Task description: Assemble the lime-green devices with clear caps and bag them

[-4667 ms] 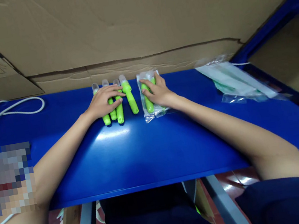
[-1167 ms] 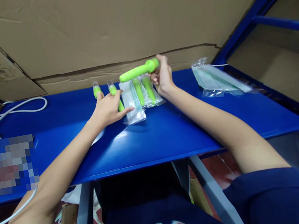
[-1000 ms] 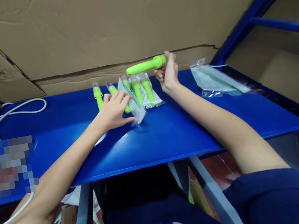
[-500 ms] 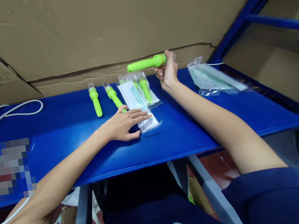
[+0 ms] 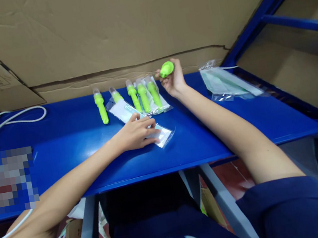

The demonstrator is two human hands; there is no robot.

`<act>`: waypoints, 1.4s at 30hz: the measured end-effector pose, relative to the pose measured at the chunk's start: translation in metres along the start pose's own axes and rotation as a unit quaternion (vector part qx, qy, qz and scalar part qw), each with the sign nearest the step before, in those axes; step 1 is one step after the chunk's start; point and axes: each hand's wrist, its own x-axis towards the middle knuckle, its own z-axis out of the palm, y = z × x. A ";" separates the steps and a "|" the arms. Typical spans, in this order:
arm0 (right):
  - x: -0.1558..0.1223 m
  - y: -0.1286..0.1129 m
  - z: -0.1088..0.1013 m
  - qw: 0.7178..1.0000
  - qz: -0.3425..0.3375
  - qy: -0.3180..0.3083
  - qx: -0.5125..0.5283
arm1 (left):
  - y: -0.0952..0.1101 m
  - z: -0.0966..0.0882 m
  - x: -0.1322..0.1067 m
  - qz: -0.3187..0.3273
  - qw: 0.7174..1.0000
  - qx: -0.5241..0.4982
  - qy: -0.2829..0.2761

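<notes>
My right hand (image 5: pixel 173 81) is raised above the back of the blue table (image 5: pixel 69 150) and closed around a green pen-like device (image 5: pixel 166 69), seen end-on. My left hand (image 5: pixel 136 131) lies on an empty clear plastic bag (image 5: pixel 141 122), fingers curled and pinching its near end. Behind the bag one green device (image 5: pixel 101 106) lies alone, and a second (image 5: pixel 116 95) lies partly under the bag's far end. Three more (image 5: pixel 143 96) lie side by side, two of them on another clear bag.
A stack of clear bags (image 5: pixel 226 84) lies at the back right of the table. A white cable (image 5: pixel 21 114) loops at the back left. Cardboard boxes (image 5: pixel 118 24) stand right behind the table. A blue metal frame (image 5: pixel 289 20) rises on the right.
My left hand has pulled the empty bag nearer to me and turned it slantwise. My right hand has swung the green device round until its end points at me.
</notes>
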 end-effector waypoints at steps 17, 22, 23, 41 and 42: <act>-0.046 -0.061 0.019 0.959 0.102 -0.209 0.161 | -0.011 -0.018 -0.004 -0.133 0.987 0.029 0.088; -0.074 -0.080 0.019 0.919 0.097 -0.372 0.083 | -0.030 -0.033 -0.010 -0.205 0.967 0.065 0.138; -0.077 -0.083 0.019 0.912 0.096 -0.394 0.066 | -0.034 -0.035 -0.012 -0.217 0.964 0.066 0.139; -0.065 -0.055 0.026 0.898 -0.099 -0.252 -0.347 | -0.064 -0.027 -0.022 -0.284 0.943 0.041 0.168; -0.065 -0.053 0.027 0.896 -0.108 -0.238 -0.358 | -0.063 -0.026 -0.021 -0.278 0.944 0.042 0.172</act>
